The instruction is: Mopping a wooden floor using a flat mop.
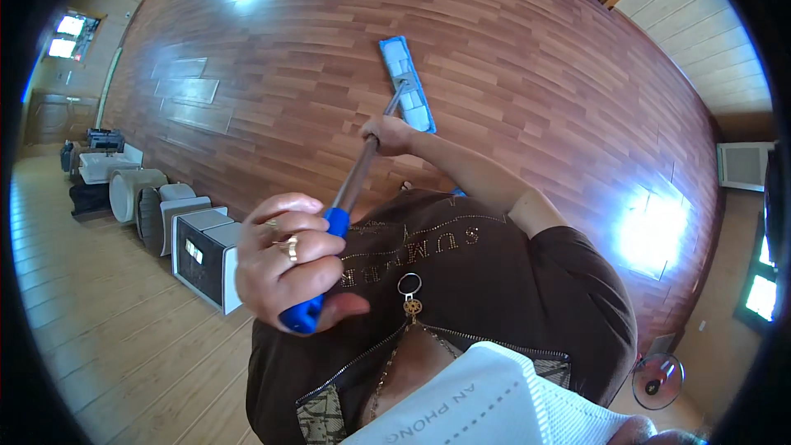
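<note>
A flat mop with a blue-edged pad lies with its head on the wood-plank floor ahead of me. Its metal pole slants back toward my chest and ends in a blue grip. Around that grip my left hand, with a gold ring on one finger, is closed near the upper end. Farther down the pole, closer to the mop head, my right hand is wrapped around the metal part. My right arm reaches across in front of my dark brown top.
At the left, a row of things stands along the wall, among them a white and dark box-like appliance and a round cream container. A fan is at the lower right, a pale cabinet at the far right. Light glares off the floor.
</note>
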Motion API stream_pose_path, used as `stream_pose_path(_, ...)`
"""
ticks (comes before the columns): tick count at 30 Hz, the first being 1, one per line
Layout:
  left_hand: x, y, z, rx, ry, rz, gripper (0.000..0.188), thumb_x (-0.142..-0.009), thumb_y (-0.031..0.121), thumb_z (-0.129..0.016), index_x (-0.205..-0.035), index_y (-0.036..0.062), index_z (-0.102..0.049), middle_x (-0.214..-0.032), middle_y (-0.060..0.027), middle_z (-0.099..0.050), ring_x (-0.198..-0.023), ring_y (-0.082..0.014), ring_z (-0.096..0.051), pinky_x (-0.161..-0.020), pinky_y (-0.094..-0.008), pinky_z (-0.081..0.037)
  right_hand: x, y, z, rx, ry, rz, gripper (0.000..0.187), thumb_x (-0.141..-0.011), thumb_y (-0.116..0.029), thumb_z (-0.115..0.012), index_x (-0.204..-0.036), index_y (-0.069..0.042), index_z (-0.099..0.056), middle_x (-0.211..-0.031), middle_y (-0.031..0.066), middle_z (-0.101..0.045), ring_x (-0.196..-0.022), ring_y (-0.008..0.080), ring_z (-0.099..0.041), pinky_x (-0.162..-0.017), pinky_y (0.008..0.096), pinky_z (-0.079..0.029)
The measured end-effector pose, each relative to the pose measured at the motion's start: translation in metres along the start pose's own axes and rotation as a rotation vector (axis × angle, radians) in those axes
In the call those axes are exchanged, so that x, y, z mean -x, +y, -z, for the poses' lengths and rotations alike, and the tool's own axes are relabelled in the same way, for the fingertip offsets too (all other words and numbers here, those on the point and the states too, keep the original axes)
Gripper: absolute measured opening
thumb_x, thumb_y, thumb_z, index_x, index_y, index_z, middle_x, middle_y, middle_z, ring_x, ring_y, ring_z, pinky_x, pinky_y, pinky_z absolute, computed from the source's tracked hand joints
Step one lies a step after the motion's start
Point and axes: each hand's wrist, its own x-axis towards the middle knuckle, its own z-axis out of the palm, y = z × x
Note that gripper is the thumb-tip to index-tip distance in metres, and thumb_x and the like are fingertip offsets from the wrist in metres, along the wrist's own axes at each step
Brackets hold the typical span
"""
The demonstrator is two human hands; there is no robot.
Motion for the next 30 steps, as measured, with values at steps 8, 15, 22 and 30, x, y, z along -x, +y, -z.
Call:
stream_pose_path(8,-0.005,0.006,0.056,0.11,-0.132,-0.105,0.049,-0.064,0.051,-0.08,-0.073,0.0069,-0.059,-0.079,-0.0074,-0.066,-0.072,-0.0245,-0.062,-0.067,-0.0409,-0.053,0.008,-0.061,0.002,-0.007,-0.098,-0.032,0.015,-0.073,-0.017,-0.059,-0.083,-0.011,-0.068,-0.088,0.0148,-0.068,-0.088,0.0374,-0.064,-0.074,0.0502,-0.051)
stream_pose_path(15,0.001,-0.032,0.081,0.277,-0.25,-0.278,0.054,-0.068,0.061,-0.075,-0.078,0.0097,-0.06,-0.084,-0.007,-0.067,-0.075,-0.0248,-0.063,-0.065,-0.0386,-0.052,0.047,-0.086,0.022,0.033,-0.227,-0.213,0.016,-0.074,-0.018,-0.06,-0.084,-0.013,-0.071,-0.09,0.0148,-0.069,-0.088,0.0353,-0.067,-0.075,0.0471,-0.053)
stream_pose_path(22,-0.027,-0.105,0.007,0.531,-0.268,-0.473,0.05,-0.071,0.059,-0.073,-0.073,0.011,-0.059,-0.074,-0.0047,-0.065,-0.071,-0.0239,-0.061,-0.066,-0.0398,-0.049,0.121,-0.028,0.018,0.056,0.059,-0.45,0.014,-0.072,-0.022,-0.061,-0.079,-0.014,-0.07,-0.084,0.0136,-0.069,-0.085,0.0343,-0.067,-0.073,0.0464,-0.053)
stream_pose_path(30,-0.073,-0.109,-0.128,0.729,-0.232,-0.425,0.04,-0.074,0.046,-0.077,-0.078,0.0086,-0.063,-0.081,-0.0085,-0.067,-0.077,-0.0281,-0.065,-0.076,-0.044,-0.05,0.247,0.064,-0.005,0.127,0.513,-0.666,0.009,-0.062,-0.019,-0.065,-0.068,-0.016,-0.059,-0.072,0.0078,-0.062,-0.075,0.0344,-0.062,-0.063,0.0471,-0.051)
